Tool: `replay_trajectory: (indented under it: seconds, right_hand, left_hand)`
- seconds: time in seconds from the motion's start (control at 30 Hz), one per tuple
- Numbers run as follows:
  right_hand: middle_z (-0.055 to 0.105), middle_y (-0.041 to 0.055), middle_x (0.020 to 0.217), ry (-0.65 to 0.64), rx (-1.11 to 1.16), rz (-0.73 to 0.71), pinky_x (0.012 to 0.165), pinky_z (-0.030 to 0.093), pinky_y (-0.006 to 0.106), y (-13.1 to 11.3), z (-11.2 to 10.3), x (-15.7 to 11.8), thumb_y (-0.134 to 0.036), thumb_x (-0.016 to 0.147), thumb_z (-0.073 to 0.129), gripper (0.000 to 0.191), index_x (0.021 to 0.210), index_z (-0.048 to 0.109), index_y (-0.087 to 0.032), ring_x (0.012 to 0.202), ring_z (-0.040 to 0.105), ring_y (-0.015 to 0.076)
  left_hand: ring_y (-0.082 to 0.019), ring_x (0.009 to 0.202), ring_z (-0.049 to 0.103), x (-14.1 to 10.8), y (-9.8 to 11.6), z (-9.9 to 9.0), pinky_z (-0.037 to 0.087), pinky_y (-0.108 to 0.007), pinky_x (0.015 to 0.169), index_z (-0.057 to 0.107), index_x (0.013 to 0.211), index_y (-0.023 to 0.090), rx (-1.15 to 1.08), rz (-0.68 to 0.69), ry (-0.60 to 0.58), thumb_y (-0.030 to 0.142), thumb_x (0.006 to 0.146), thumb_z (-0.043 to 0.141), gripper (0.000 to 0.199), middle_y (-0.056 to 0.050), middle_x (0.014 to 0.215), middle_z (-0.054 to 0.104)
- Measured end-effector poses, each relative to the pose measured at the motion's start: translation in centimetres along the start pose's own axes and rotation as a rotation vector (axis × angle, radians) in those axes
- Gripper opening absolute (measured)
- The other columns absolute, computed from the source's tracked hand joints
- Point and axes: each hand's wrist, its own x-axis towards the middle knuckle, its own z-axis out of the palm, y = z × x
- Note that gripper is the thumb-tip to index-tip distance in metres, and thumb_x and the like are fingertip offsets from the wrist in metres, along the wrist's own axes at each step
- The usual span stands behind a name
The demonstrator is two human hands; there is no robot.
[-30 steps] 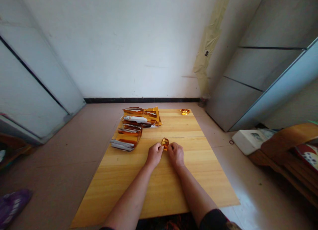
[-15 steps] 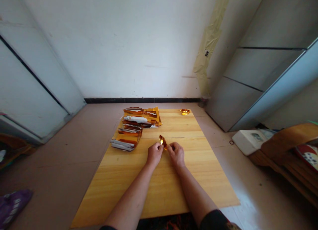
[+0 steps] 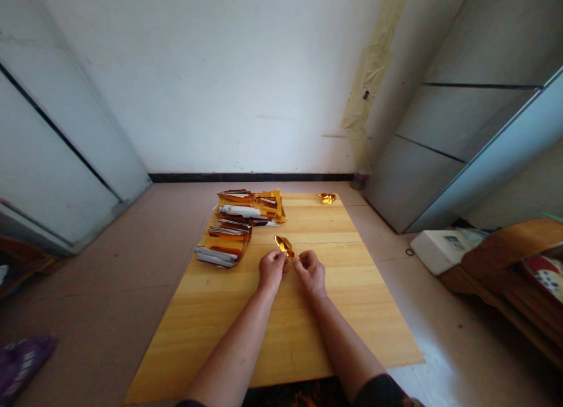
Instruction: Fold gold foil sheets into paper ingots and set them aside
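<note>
A small folded piece of gold foil paper (image 3: 284, 245) is held above the middle of the wooden table. My left hand (image 3: 271, 272) pinches its lower edge between thumb and fingers. At its lower right tip, my right hand (image 3: 310, 273) has thumb and finger closed on the foil, the rest of the fingers curled. Left of my hands lie stacks of gold foil paper sheets (image 3: 229, 240), their white edges showing. Another folded gold foil piece (image 3: 327, 199), shaped like an ingot, rests at the table's far right corner.
The wooden table (image 3: 343, 336) stands before a white wall (image 3: 246, 102). To the right are a grey refrigerator (image 3: 440, 143), a white box (image 3: 440, 250) and a wooden seat (image 3: 497, 260). A purple bag (image 3: 24, 363) lies on the floor at left.
The foil piece has turned, its upper end swinging left and showing more of its bright side. My left hand has shifted slightly left, and the right hand's fingers have moved a little.
</note>
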Motion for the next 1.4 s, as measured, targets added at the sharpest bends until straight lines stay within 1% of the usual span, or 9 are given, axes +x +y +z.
replay_trajectory:
  seconds: [0.17,0.3,0.43,0.63,0.93,1.13,1.23,1.33,1.4]
  right_hand:
    - [0.058,-0.0017,0.058,-0.031,-0.08,-0.02,0.053,0.036,0.022,-0.1,0.1,0.3,-0.051,0.074,0.049,0.032,0.067,0.055,-0.02,0.054,0.052,0.0134]
    - [0.057,-0.0027,0.057,-0.055,-0.145,-0.018,0.051,0.033,0.021,-0.2,0.1,0.7,-0.047,0.076,0.049,0.03,0.061,0.054,-0.021,0.054,0.05,0.0124]
    - [0.058,-0.0031,0.057,-0.036,-0.18,-0.019,0.051,0.031,0.021,0.3,0.3,0.9,-0.039,0.077,0.047,0.025,0.062,0.054,-0.021,0.053,0.05,0.012]
    - [0.06,-0.0024,0.056,-0.023,-0.195,-0.02,0.049,0.03,0.021,1.1,0.6,1.0,-0.038,0.081,0.044,0.026,0.063,0.055,-0.022,0.05,0.051,0.0117]
    - [0.061,-0.0018,0.058,-0.008,-0.191,-0.008,0.051,0.031,0.021,1.0,0.7,1.1,-0.04,0.081,0.044,0.027,0.064,0.055,-0.022,0.053,0.053,0.0127]
    - [0.062,-0.0017,0.058,0.047,-0.314,-0.016,0.05,0.027,0.022,0.5,0.0,1.8,-0.04,0.081,0.047,0.027,0.063,0.058,-0.022,0.051,0.052,0.0125]
    - [0.061,-0.0014,0.058,0.084,-0.471,-0.062,0.05,0.022,0.023,0.6,-1.1,2.9,-0.04,0.083,0.049,0.026,0.067,0.061,-0.022,0.049,0.049,0.0119]
    - [0.06,-0.0002,0.056,0.126,-0.652,-0.104,0.05,0.018,0.023,1.2,-2.8,4.7,-0.039,0.085,0.051,0.025,0.072,0.063,-0.021,0.047,0.047,0.0112]
    - [0.061,0.0013,0.057,0.165,-0.763,-0.117,0.05,0.015,0.024,1.9,-4.2,6.4,-0.039,0.087,0.05,0.026,0.075,0.064,-0.02,0.048,0.046,0.011]
  left_hand:
    - [-0.008,0.04,0.046,-0.3,0.2,0.1,0.032,-0.019,0.039,0.057,0.066,0.016,-0.019,0.0,-0.014,0.038,0.07,0.054,0.023,0.003,0.053,0.055]
    - [-0.008,0.04,0.044,-0.3,-0.3,0.1,0.032,-0.018,0.041,0.053,0.061,0.017,0.04,0.079,-0.041,0.037,0.072,0.053,0.023,0.006,0.045,0.047]
    - [-0.009,0.041,0.046,-0.2,-0.8,-0.1,0.031,-0.019,0.042,0.054,0.062,0.017,0.115,0.125,-0.067,0.038,0.074,0.051,0.024,0.005,0.046,0.049]
    - [-0.009,0.038,0.044,0.0,-0.9,-0.2,0.03,-0.019,0.041,0.052,0.06,0.018,0.133,0.111,-0.097,0.038,0.074,0.049,0.025,0.005,0.042,0.047]
    - [-0.008,0.035,0.044,-0.1,-0.6,-0.2,0.03,-0.018,0.039,0.053,0.061,0.018,0.155,0.088,-0.104,0.037,0.074,0.049,0.024,0.006,0.039,0.046]
    - [-0.01,0.037,0.049,-0.5,-0.1,0.0,0.031,-0.018,0.037,0.055,0.064,0.017,0.202,0.038,-0.125,0.041,0.072,0.053,0.025,0.005,0.044,0.049]
    - [-0.01,0.037,0.048,-0.6,0.1,-0.8,0.033,-0.019,0.038,0.054,0.063,0.018,0.228,0.044,-0.115,0.043,0.072,0.053,0.026,0.005,0.043,0.049]
    - [-0.01,0.041,0.049,-0.8,-0.2,-2.8,0.036,-0.02,0.044,0.055,0.061,0.018,0.293,0.163,-0.088,0.041,0.071,0.054,0.025,0.005,0.044,0.049]
    - [-0.011,0.046,0.052,-0.9,-0.7,-4.2,0.038,-0.02,0.047,0.058,0.064,0.018,0.295,0.217,-0.058,0.039,0.07,0.054,0.022,0.003,0.051,0.055]
